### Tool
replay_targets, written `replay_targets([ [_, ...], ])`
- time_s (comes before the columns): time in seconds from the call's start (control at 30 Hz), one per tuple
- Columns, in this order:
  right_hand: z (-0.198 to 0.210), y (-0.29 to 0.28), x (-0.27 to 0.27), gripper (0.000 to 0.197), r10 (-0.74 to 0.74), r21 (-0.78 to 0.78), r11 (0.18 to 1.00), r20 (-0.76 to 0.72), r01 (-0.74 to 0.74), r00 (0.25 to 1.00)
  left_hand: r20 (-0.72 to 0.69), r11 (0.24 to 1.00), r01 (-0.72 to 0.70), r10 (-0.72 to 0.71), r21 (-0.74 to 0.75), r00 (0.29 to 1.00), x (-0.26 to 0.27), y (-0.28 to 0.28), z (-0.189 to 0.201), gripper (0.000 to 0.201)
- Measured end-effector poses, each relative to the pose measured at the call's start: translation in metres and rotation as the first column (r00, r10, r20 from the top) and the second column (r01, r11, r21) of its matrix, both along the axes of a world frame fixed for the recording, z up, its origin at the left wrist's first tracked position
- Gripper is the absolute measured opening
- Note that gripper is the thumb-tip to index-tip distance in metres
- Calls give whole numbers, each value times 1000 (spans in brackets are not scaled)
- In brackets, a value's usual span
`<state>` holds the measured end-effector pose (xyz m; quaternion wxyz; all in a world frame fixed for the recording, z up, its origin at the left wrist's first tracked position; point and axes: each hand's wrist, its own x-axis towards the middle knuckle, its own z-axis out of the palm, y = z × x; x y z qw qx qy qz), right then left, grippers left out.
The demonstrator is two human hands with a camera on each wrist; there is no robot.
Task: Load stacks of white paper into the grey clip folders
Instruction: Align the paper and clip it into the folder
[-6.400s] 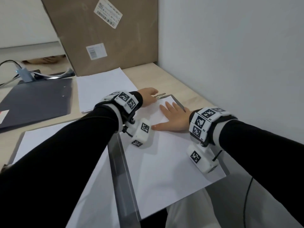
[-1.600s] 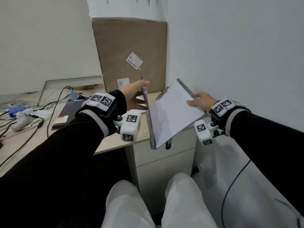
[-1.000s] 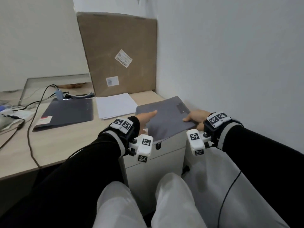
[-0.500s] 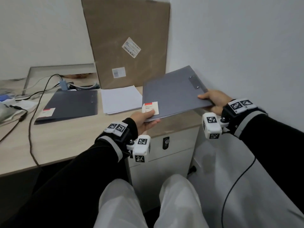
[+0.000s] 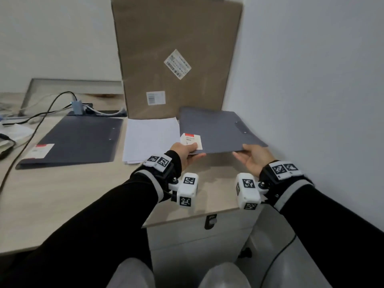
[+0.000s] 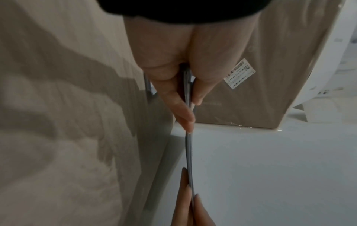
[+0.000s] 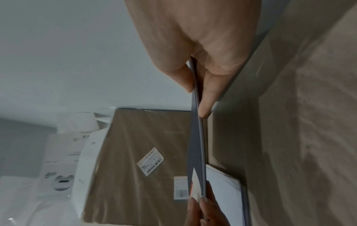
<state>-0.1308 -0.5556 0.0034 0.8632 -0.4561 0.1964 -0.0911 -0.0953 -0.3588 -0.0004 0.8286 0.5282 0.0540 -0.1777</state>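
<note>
I hold a closed grey clip folder [image 5: 216, 132] just above the desk's right corner, next to the wall. My left hand [image 5: 187, 151] pinches its near left corner by the white label [image 5: 192, 140]. My right hand [image 5: 252, 157] pinches its near right corner. Both wrist views show the folder edge-on [image 6: 188, 145] [image 7: 197, 137] between thumb and fingers. A stack of white paper [image 5: 150, 139] lies on the desk left of the folder. A second closed grey folder [image 5: 76, 140] lies further left.
A tall cardboard box [image 5: 176, 59] leans against the wall behind the paper. Cables [image 5: 41, 113] and an adapter sit at the back left. The wooden desk [image 5: 72, 194] has a white drawer unit [image 5: 197, 235] under its right end. My knees are below.
The loaded folder was shut, lifted off my lap side, and carried forward; since half a second ago it has come down and flattened near the desk's right corner by the wall.
</note>
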Motion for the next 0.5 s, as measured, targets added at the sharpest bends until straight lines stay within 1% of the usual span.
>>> replay_targets([
  [0.03, -4, -4, 10, 21, -25, -18, 1000, -14, 25, 1000, -9, 999, 25, -24, 33, 1000, 6, -3, 0, 7],
  [0.07, -8, -8, 20, 30, -58, -29, 998, -26, 57, 998, -16, 995, 57, -56, 87, 998, 12, -5, 0, 13],
  [0.1, -11, -12, 29, 39, -104, -36, 994, -36, 103, 994, -14, 981, 87, -86, 172, 996, 19, -6, -1, 18],
  [0.13, -12, -15, 38, 43, -136, -42, 990, -48, 134, 990, -10, 955, 116, -117, 272, 993, 26, -6, -1, 22],
  [0.2, -15, -22, 53, 40, -166, -49, 986, -88, 162, 982, 23, 869, 126, -156, 479, 987, 40, -4, -5, 27],
  [0.27, -15, -27, 64, 38, -181, -87, 981, -121, 171, 976, 81, 784, 83, -167, 615, 983, 53, 0, -11, 30],
  [0.33, -16, -30, 75, 41, -200, -127, 975, -116, 185, 973, 145, 737, 10, -146, 676, 979, 63, 8, -15, 33],
  [0.4, -12, -29, 81, 39, -208, -163, 968, -106, 190, 972, 208, 702, -60, -127, 710, 970, 68, 20, -16, 22],
  [0.43, -13, -29, 85, 37, -210, -166, 968, -112, 190, 971, 233, 678, -95, -116, 729, 966, 71, 27, -17, 22],
  [0.5, -14, -27, 94, 36, -177, -169, 974, -144, 152, 974, 268, 627, -160, -80, 762, 960, 74, 42, -18, 30],
])
